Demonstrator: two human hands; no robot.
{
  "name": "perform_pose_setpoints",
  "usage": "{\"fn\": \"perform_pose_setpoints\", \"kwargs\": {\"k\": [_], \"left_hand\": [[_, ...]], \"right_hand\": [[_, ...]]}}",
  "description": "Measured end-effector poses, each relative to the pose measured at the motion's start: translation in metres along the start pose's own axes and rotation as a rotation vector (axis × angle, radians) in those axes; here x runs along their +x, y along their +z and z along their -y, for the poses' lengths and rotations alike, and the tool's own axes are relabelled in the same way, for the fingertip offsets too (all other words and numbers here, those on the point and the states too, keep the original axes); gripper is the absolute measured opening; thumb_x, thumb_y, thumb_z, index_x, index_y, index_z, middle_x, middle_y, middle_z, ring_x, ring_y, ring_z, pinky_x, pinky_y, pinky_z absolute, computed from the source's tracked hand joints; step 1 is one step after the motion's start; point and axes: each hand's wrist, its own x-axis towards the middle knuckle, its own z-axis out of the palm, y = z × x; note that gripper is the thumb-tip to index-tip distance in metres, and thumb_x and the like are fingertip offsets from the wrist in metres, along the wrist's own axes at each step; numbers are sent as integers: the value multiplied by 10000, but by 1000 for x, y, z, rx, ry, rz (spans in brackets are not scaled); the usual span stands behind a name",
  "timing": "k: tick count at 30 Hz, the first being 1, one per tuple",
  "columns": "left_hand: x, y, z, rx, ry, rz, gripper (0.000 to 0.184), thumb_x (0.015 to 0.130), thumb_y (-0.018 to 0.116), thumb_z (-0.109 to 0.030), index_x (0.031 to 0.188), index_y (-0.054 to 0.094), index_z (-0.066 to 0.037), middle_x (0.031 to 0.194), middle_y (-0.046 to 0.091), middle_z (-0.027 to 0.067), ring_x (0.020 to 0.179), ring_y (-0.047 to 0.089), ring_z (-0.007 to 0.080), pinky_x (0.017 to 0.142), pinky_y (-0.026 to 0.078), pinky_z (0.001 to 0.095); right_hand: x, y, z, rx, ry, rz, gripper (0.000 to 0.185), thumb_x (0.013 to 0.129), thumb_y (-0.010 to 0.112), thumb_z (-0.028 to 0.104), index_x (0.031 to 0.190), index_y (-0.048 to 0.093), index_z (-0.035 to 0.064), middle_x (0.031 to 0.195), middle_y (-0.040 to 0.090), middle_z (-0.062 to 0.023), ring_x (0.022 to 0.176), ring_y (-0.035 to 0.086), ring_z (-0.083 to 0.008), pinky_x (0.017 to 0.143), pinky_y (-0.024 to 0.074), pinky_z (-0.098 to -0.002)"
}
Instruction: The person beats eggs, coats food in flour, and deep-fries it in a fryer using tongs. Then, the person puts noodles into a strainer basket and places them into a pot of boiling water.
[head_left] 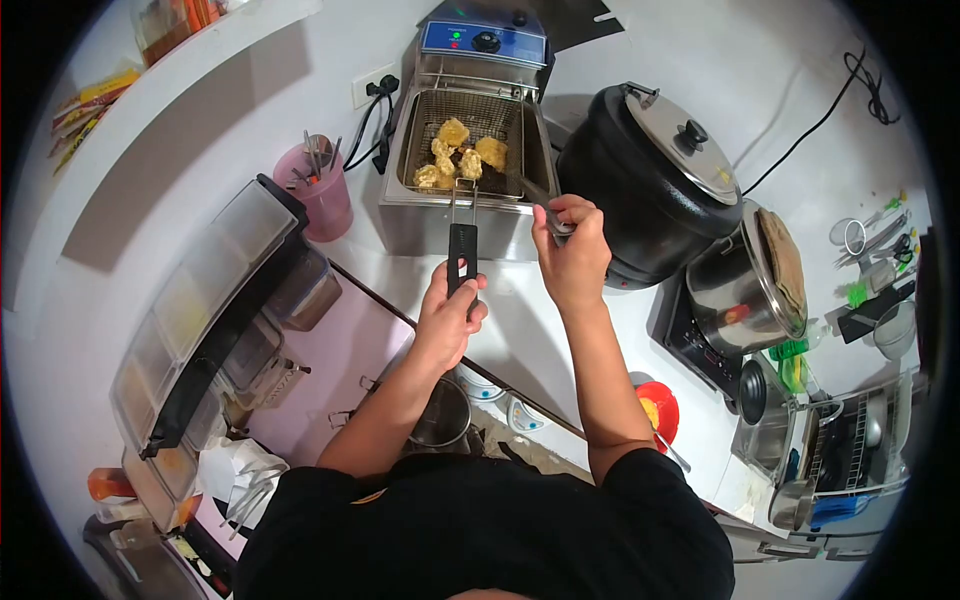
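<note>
My left hand (451,312) is wrapped round the black handle (462,250) of a wire fry basket (425,112). The basket sits in a steel deep fryer (415,225) with a blue control panel. Several golden battered pieces (453,132) lie in the basket, mostly towards its near half. My right hand (575,250) is closed round a metal utensil (535,190) at the fryer's near right corner. The utensil slants up and left towards the basket; its far end is hard to make out.
Right of the fryer stands a large black lidded pot (640,190), then a steel pot (720,300) on a black cooker (690,335). A pink utensil cup (325,205) is at the left. A red bowl (667,400) lies near my right forearm.
</note>
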Motion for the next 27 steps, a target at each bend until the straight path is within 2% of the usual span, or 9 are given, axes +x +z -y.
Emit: {"fn": "perform_pose_setpoints", "kwargs": {"k": [4,9,12,14,16,18,20,22,27], "left_hand": [[0,9,-8,11,-6,-23,263,869,434,-56,1116,354,-94,924,486,65,545,414,89,418,286,188],[16,24,-29,27,-93,-52,166,856,448,-67,1000,365,-51,905,495,76,573,432,112,444,322,212],[17,32,-33,25,-78,-114,131,843,477,-74,952,411,-44,890,514,80,563,423,103,418,297,184],[18,34,-34,1,-69,-115,129,842,478,-72,948,411,-44,889,516,81,563,426,104,418,300,184],[18,34,-33,-23,-66,-114,127,841,479,-71,944,410,-44,889,517,83,563,429,105,419,304,184],[19,35,-32,-23,-73,-124,138,839,485,-70,949,405,-47,887,520,84,567,434,106,420,310,182],[19,36,-33,-8,-80,-125,144,838,488,-71,952,402,-48,888,519,84,567,434,106,421,313,182],[20,35,-32,2,-86,-131,149,838,490,-72,954,399,-50,888,519,84,568,435,106,421,316,181],[22,32,-31,0,-84,-110,149,839,491,-74,948,391,-52,897,515,84,575,432,105,421,316,179]], "right_hand": [[-6,12,-6,21,28,58,314,723,681,37,838,390,15,803,550,-143,651,557,-284,570,458,-327],[-11,28,-23,-55,63,58,288,761,667,113,840,406,19,812,578,-116,648,579,-251,583,466,-315],[1,25,-15,-49,93,26,281,761,667,115,832,415,12,788,576,-115,635,581,-248,573,466,-314],[9,22,-7,-13,133,-24,275,753,652,72,844,402,1,778,531,-137,644,546,-322,536,444,-371],[10,27,-13,-10,131,-27,264,762,648,86,834,410,-2,774,526,-135,632,549,-313,534,447,-367],[9,36,-23,-5,192,-16,273,761,666,115,823,423,6,745,570,-120,589,592,-227,549,469,-308],[7,42,-31,-2,194,-30,265,766,659,111,819,422,5,736,568,-118,604,601,-222,552,472,-307],[12,42,-31,24,183,-33,248,781,630,108,826,413,-5,747,518,-133,612,556,-293,530,452,-358],[21,45,-30,42,212,-28,242,783,627,112,825,418,-2,749,516,-139,615,560,-295,529,448,-361]]}}
